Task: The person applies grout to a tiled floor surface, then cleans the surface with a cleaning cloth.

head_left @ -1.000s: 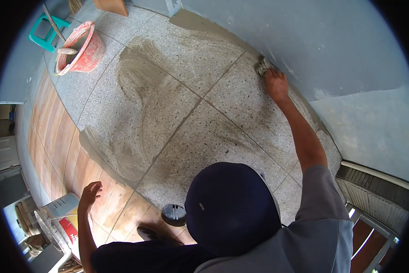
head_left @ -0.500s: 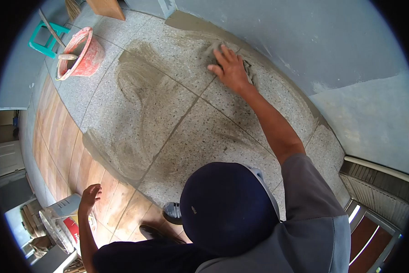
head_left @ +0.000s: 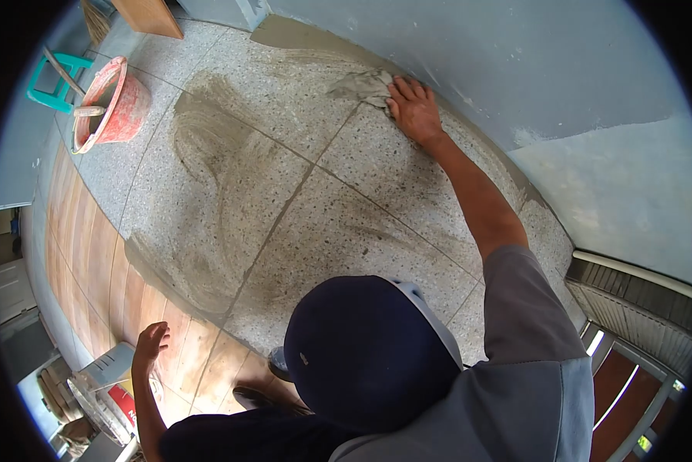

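Note:
My right hand (head_left: 417, 110) presses down on a grey, wet-looking rag (head_left: 365, 87) on the speckled floor tiles (head_left: 346, 177), close to the foot of the wall. Its fingers point up toward the wall, and the rag spreads out to the left of them. Smears of grey-brown grout (head_left: 215, 131) lie over the tiles and along the joints. Over the wood-look tiles (head_left: 169, 339) at the lower left hangs my left hand (head_left: 152, 344), fingers partly curled and apart, with nothing visible in it.
A red bucket (head_left: 130, 108) with a tool handle across its rim stands at the upper left, beside a green stool (head_left: 53, 96). A wooden board (head_left: 149, 17) leans behind. The grey wall (head_left: 531, 61) runs along the right. Containers (head_left: 107, 385) sit at the lower left.
My right hand has shifted right relative to the rag, and more of the rag shows to its left. The whole view has moved a little, with the bucket now further left.

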Demonstrator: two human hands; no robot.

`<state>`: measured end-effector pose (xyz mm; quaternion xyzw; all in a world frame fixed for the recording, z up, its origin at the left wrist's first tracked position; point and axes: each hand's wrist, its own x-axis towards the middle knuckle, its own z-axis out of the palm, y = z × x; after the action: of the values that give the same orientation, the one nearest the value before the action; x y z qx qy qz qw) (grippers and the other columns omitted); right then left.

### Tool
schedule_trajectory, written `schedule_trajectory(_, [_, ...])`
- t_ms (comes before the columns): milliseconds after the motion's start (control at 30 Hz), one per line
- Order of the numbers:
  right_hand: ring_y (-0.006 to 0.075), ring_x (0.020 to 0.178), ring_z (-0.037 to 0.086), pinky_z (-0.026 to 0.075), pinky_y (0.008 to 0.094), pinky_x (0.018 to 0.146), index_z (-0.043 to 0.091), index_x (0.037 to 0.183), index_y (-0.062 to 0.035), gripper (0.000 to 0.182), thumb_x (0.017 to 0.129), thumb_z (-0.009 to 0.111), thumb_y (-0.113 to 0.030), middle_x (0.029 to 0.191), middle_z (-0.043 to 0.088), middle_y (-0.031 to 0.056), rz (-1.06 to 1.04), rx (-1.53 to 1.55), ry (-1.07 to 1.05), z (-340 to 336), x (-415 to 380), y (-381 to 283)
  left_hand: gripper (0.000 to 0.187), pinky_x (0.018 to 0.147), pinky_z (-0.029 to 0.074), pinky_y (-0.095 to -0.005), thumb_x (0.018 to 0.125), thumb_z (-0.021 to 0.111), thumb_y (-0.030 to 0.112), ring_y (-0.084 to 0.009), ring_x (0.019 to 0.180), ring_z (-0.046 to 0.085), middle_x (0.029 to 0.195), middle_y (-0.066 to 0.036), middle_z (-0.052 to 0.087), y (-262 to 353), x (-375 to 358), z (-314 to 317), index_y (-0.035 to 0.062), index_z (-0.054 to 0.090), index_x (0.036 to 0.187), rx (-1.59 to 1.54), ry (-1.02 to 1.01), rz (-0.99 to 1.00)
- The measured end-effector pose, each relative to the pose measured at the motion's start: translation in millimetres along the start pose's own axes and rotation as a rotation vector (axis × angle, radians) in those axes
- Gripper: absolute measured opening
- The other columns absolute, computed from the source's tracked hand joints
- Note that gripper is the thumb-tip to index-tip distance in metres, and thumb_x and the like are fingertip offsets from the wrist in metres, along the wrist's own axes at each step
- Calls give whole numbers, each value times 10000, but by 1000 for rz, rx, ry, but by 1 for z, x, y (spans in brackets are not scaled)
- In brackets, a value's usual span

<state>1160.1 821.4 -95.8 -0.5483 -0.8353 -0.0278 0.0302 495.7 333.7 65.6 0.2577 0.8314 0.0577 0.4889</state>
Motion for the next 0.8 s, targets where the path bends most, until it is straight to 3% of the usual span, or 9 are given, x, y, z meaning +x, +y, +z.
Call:
schedule_trajectory(133, [325, 1500, 319, 244, 465, 1229, 510, 1487, -92, 498, 1074, 485, -369, 1612, 388, 126, 80, 124, 17, -16, -21, 5, 599, 945, 543, -456, 967, 657, 517, -297, 1160, 649, 1243, -147, 671, 15, 12, 6, 51, 604, 1339, 19, -10, 10])
schedule_trajectory(233, [337, 1516, 289, 218, 469, 1248, 472, 1518, -104, 536, 1087, 436, -420, 1629, 356, 141, -125, 205, 189, -1, -26, -12, 574, 934, 549, -456, 974, 657, 493, -298, 1154, 653, 1239, -149, 675, 21, 25, 10, 49, 609, 1335, 57, -53, -5])
schedule_trajectory(333, [310, 1551, 210, 150, 456, 1280, 373, 1579, -130, 612, 1098, 295, -502, 1671, 275, 108, -30, 154, 91, 19, -5, -14, 559, 923, 555, -456, 982, 649, 480, -292, 1142, 659, 1233, -143, 679, 32, 43, 8, 43, 615, 1328, 127, -66, 6])
schedule_trajectory(433, [296, 1559, 191, 159, 466, 1277, 349, 1592, -145, 652, 1092, 227, -546, 1680, 257, 92, -15, 165, 62, 21, -2, -7, 544, 945, 542, -446, 998, 626, 469, -285, 1147, 654, 1217, -130, 680, 55, 49, 15, 41, 614, 1332, 126, -66, 61])
schedule_trajectory(633, [293, 1539, 258, 217, 477, 1257, 397, 1568, -126, 576, 1108, 309, -462, 1647, 338, 91, 73, 89, 45, 16, -41, 33, 562, 954, 535, -437, 996, 624, 483, -290, 1156, 650, 1227, -130, 675, 58, 47, 30, 43, 608, 1345, 69, -97, 52])
schedule_trajectory(800, [327, 1463, 395, 302, 491, 1204, 506, 1487, -73, 514, 1095, 421, -394, 1551, 479, 131, 64, 33, 174, 13, -97, 72, 579, 962, 533, -447, 996, 623, 485, -301, 1174, 645, 1253, -142, 670, 49, 54, 30, 40, 594, 1366, 89, -122, 44])
